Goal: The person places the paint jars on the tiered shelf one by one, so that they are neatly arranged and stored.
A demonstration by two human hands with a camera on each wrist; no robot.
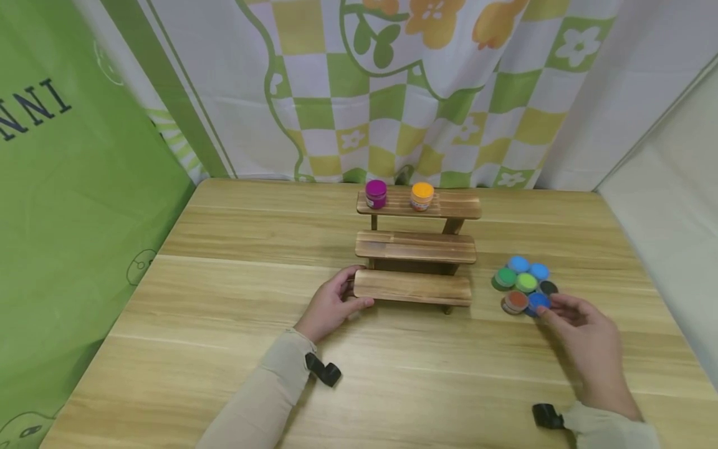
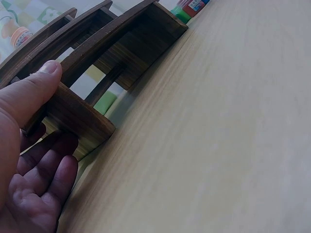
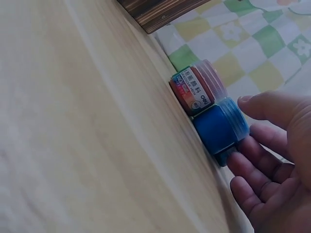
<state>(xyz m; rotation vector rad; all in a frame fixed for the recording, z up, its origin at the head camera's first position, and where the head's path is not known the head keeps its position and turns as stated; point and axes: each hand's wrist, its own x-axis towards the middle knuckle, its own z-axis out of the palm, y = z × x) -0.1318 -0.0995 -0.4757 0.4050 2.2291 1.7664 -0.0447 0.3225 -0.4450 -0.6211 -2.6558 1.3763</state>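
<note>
A: Where is the dark blue paint jar [image 1: 539, 304]?
B: On the table [image 1: 392, 380], right of the stand, at the near edge of a small cluster; its base rests on the wood

A: And the right hand [image 1: 589, 337]?
B: Thumb and fingers curl round the jar's lid from the right, only a jar's breadth open; how firmly they grip, I cannot tell

A: What does the left hand [image 1: 331, 304] have?
B: The three-tier wooden stand [image 1: 415, 248]. It holds the left end of the lowest shelf, thumb at the front edge, the other fingers bent round the side panel

A: What sits around the dark blue jar?
B: A reddish-brown paint jar [image 1: 515, 302] just to its left, its printed label showing in the right wrist view, and a black jar [image 1: 547, 287] just behind. Further back come a lime green jar [image 1: 526, 282], a darker green jar [image 1: 504, 279] and two light blue jars [image 1: 518, 264]

A: Anything on the stand?
B: A purple jar [image 1: 376, 194] and an orange jar [image 1: 422, 196], both upright on the top shelf, apart from each other, purple to the left

A: And farther out?
B: A checked, flowered curtain [image 1: 387, 93] hangs behind the table, and a green cloth [image 1: 73, 187] with dark lettering hangs at the left; both forearms wear beige sleeves [image 1: 260, 390]
</note>
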